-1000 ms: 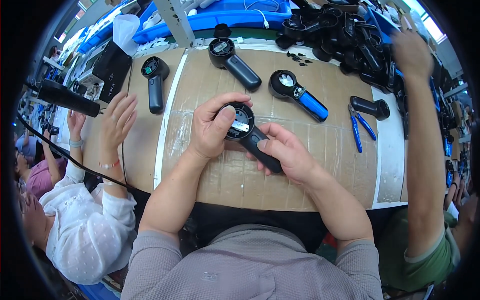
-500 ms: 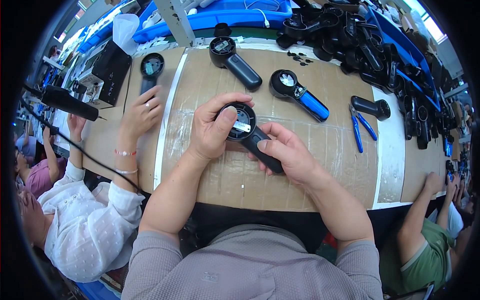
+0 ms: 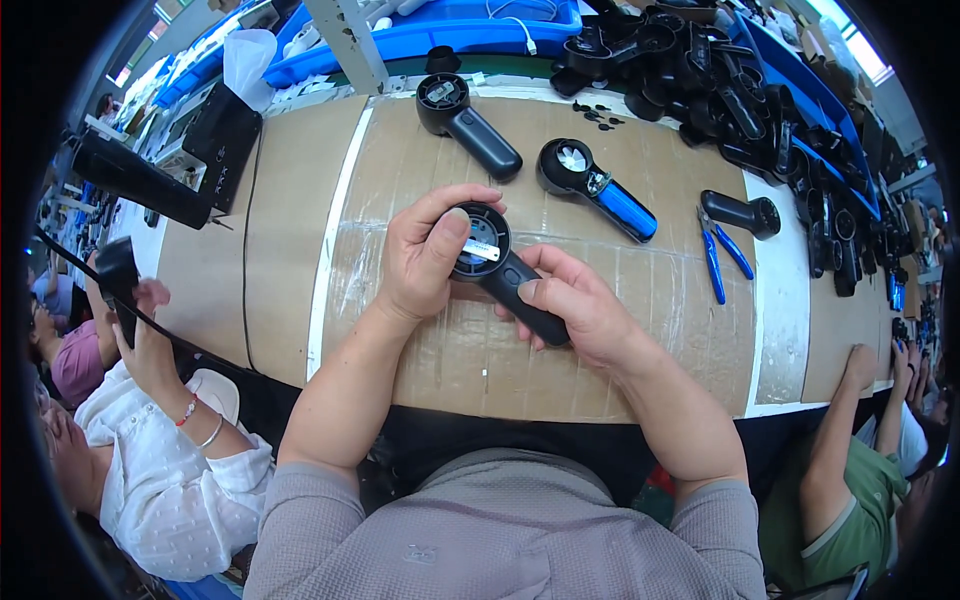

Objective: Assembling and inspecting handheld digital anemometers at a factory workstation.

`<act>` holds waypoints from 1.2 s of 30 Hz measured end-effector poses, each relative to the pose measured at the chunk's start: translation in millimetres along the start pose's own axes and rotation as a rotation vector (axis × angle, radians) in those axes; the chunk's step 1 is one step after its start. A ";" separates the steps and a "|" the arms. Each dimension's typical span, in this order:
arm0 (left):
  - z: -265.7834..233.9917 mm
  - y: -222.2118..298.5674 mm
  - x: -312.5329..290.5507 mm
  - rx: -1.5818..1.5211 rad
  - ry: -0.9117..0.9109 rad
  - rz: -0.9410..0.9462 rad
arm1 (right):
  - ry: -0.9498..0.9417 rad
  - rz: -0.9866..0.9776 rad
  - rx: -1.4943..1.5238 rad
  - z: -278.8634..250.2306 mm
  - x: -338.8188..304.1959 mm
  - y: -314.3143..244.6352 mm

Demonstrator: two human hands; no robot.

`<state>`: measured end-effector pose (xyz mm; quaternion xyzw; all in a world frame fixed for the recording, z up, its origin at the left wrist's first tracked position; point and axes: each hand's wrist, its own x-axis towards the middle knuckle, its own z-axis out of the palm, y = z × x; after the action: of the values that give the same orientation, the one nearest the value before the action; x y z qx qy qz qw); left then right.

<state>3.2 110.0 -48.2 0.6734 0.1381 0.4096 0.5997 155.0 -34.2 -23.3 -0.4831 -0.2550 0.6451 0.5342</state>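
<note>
Light, on my feed: bright, cool, even across the cardboard (image 3: pixel 520 385). Window (image 3: pixel 868 60), far right: burnt white. Cardboard, near side: pale glare streaks. Fan (image 3: pixel 508 278), centre: crisp to my eye. Picture edge: black, straight lines bowing; white-shirted person (image 3: pixel 170 490), left: stretched, softer.

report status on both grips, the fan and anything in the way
Left grip on round head of black fan, right grip on its handle. Fan held over cardboard. Nothing seen blocking it; blue pliers apart to the right.
</note>
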 end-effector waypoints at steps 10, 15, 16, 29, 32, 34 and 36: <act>4.2 4.0 -0.7 -0.012 0.033 -0.045 | -0.007 -0.022 -0.042 1.0 -0.9 0.6; 6.2 5.2 -0.5 0.007 0.045 -0.044 | -0.024 0.002 -0.021 -4.7 -3.4 -4.6; 6.7 5.6 -0.6 0.013 0.047 -0.041 | -0.030 0.012 -0.008 -5.2 -4.0 -5.1; 2.0 11.0 -1.3 0.202 0.020 -0.282 | -0.001 -0.006 -0.228 -2.8 -6.3 -5.5; 1.9 14.0 0.7 0.198 0.018 -0.327 | 0.007 0.028 -0.234 -2.6 -7.3 -9.3; 4.9 11.4 1.3 0.099 0.022 -0.255 | -0.057 0.046 -0.014 -14.0 -3.2 -6.7; 7.8 9.1 2.2 0.000 0.026 -0.182 | -0.120 0.062 0.205 -22.2 1.2 -4.8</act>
<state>7.4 103.9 -38.6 0.6527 0.2064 0.3621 0.6327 177.1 -35.8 -28.6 -0.3941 -0.2044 0.7118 0.5442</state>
